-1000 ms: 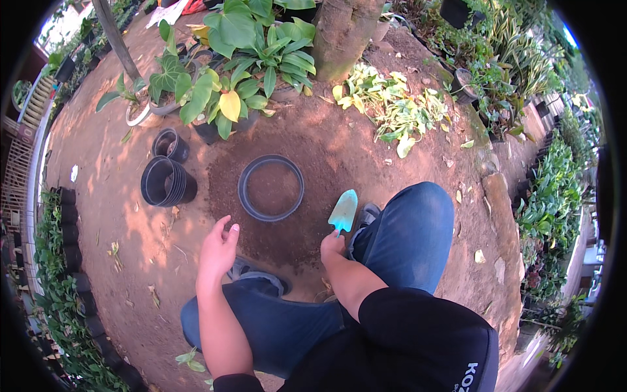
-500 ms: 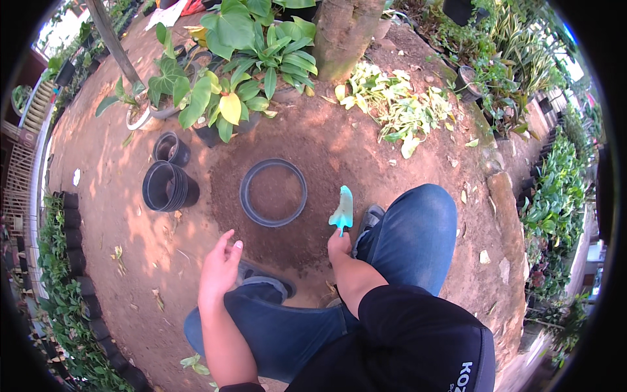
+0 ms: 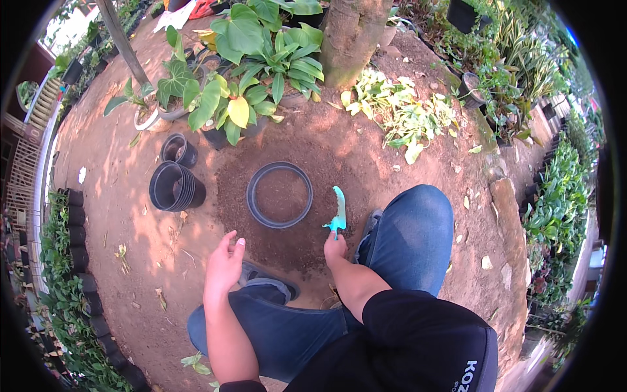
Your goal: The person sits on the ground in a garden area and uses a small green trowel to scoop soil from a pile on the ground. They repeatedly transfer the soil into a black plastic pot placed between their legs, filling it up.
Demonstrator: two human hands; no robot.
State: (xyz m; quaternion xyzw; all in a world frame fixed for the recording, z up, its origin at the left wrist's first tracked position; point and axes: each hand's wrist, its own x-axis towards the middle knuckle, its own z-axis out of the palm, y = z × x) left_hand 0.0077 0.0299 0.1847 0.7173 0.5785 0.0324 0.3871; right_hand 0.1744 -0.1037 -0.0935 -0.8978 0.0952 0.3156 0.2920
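My right hand [image 3: 334, 245] grips a turquoise trowel [image 3: 339, 210] by its handle, the blade turned nearly edge-on, just right of a wide, round black pot [image 3: 257, 208] with brown soil [image 3: 279, 194] inside. My left hand [image 3: 225, 260] hovers below and left of that round pot, holding nothing, its fingers apart and slightly curled. To the left on the dirt stand a stack of black plastic pots [image 3: 173, 193] and, just behind it, another black pot [image 3: 183, 153].
Potted leafy plants [image 3: 238, 39] and a tree trunk [image 3: 346, 46] stand ahead, beside a pile of pale yellow-green leaves [image 3: 405, 111] and a wooden pole [image 3: 124, 46]. A stone edging [image 3: 506, 261] runs along the right. Rows of plants [image 3: 65, 294] line both sides.
The trowel blade has turned from face-up to nearly edge-on in my right hand. My left hand has lowered slightly. The view has shifted a little, the ground appearing farther right.
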